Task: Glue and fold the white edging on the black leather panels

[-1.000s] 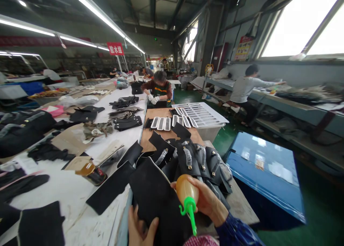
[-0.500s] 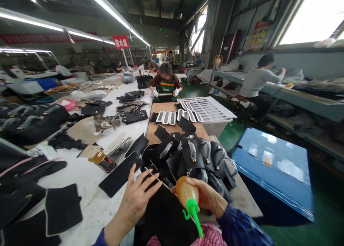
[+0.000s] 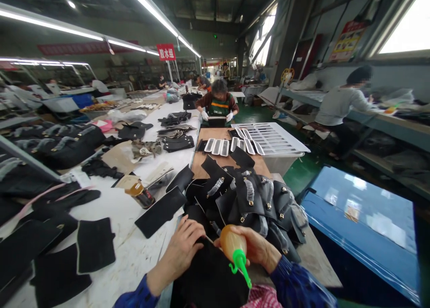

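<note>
A glue bottle (image 3: 234, 245) with amber contents and a green nozzle tilts downward in my right hand (image 3: 257, 249), whose fingers wrap round it. Beneath both hands lies a black piece (image 3: 210, 276) across my lap. My left hand (image 3: 184, 245) has its fingers curled together at the upper edge of this piece, near a thin pale strip that runs toward the bottle. Beyond my hands, black bag parts (image 3: 247, 193) with wrapped handles and gold fittings are heaped up. A flat black panel (image 3: 160, 211) lies just past my left hand.
An open jar (image 3: 143, 196) stands on the white table (image 3: 124, 236) at left, among black panels (image 3: 96, 245). White frames (image 3: 217, 146) lie on the brown board. A blue bin (image 3: 363, 223) stands at right. One gloved person sits ahead; another works at right.
My left hand has closed its spread fingers and moved down onto the black piece's edge. The surroundings have shifted right in the view. My right hand still holds the bottle, nozzle down.
</note>
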Action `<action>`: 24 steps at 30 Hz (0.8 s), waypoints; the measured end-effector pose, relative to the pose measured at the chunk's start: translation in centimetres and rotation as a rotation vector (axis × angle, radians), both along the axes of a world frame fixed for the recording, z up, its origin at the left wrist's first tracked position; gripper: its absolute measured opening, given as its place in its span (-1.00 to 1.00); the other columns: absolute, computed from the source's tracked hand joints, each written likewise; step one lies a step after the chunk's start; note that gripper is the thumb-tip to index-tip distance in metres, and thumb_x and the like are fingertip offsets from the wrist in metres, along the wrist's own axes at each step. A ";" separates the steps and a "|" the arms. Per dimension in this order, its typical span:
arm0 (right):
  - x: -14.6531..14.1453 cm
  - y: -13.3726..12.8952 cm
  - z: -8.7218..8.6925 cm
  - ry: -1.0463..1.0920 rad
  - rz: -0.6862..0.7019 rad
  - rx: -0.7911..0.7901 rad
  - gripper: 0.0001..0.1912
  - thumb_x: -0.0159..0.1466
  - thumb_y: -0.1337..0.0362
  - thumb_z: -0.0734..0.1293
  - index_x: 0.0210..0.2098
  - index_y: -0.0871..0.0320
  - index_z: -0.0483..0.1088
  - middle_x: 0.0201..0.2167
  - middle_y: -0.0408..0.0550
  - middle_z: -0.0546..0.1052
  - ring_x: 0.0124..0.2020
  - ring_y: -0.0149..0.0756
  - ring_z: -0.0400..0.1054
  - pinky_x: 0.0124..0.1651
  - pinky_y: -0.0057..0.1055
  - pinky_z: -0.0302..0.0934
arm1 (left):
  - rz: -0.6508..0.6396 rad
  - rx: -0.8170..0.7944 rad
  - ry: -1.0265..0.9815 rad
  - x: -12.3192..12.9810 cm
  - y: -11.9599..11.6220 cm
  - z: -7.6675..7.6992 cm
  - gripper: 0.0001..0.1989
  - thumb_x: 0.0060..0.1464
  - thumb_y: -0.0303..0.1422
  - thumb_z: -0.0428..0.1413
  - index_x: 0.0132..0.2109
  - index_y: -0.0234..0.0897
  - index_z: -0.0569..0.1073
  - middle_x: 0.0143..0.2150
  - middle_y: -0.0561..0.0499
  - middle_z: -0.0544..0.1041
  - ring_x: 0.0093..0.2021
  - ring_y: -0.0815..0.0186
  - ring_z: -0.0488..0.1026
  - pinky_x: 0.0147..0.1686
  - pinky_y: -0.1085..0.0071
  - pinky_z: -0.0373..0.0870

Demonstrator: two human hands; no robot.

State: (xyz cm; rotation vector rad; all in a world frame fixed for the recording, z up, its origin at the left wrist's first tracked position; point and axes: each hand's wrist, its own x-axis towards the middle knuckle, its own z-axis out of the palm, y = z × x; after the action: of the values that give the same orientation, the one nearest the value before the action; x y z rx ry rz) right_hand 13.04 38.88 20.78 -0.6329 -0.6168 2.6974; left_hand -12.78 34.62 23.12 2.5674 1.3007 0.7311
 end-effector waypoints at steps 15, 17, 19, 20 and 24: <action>-0.7 0.0 -2.3 -0.053 0.093 0.006 -0.33 0.13 -0.12 0.32 -0.14 0.45 0.48 -0.46 0.02 0.53 -0.66 -0.45 0.34 -0.84 -0.62 -0.11 | 0.031 -0.347 -0.078 0.5 -0.5 -1.2 -0.81 0.14 -0.60 -0.07 -0.35 -0.25 0.31 -0.30 0.00 0.41 -0.22 0.22 0.29 -0.19 0.26 0.22; -0.8 0.1 -2.8 -0.059 0.084 -0.005 -0.32 0.16 -0.11 0.29 -0.12 0.48 0.47 -0.43 0.06 0.54 -0.64 -0.43 0.35 -0.84 -0.61 -0.13 | 0.029 -0.370 -0.105 0.4 -0.9 -1.1 -0.82 0.17 -0.58 -0.09 -0.35 -0.24 0.29 -0.28 -0.02 0.41 -0.21 0.22 0.30 -0.20 0.27 0.24; -1.0 0.1 -3.2 -0.068 0.072 -0.016 -0.32 0.19 -0.11 0.26 -0.10 0.48 0.45 -0.37 0.12 0.56 -0.60 -0.42 0.38 -0.82 -0.61 -0.10 | 0.037 -0.393 -0.132 0.2 -1.3 -1.2 -0.82 0.20 -0.56 -0.11 -0.33 -0.24 0.26 -0.24 -0.04 0.41 -0.18 0.22 0.31 -0.18 0.27 0.27; -1.1 0.1 -3.4 -0.073 0.065 -0.020 -0.32 0.20 -0.11 0.25 -0.09 0.48 0.45 -0.33 0.15 0.57 -0.56 -0.41 0.40 -0.79 -0.62 -0.06 | 0.047 -0.406 -0.141 0.2 -1.5 -1.3 -0.83 0.20 -0.55 -0.11 -0.31 -0.24 0.26 -0.22 -0.04 0.41 -0.17 0.22 0.32 -0.15 0.27 0.28; -1.3 0.1 -3.7 -0.093 0.064 -0.028 -0.33 0.23 -0.10 0.23 -0.07 0.45 0.45 -0.21 0.22 0.58 -0.50 -0.41 0.44 -0.74 -0.65 0.02 | 0.092 -0.454 -0.145 -0.1 -1.9 -1.7 -0.84 0.16 -0.57 -0.08 -0.20 -0.23 0.30 -0.18 -0.01 0.44 -0.15 0.24 0.38 -0.12 0.27 0.32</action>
State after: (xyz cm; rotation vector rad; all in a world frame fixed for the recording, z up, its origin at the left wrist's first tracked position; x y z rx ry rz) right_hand 11.75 38.95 17.06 -0.7616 -0.6341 2.7524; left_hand -12.90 32.69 21.47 2.0720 1.3605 0.5471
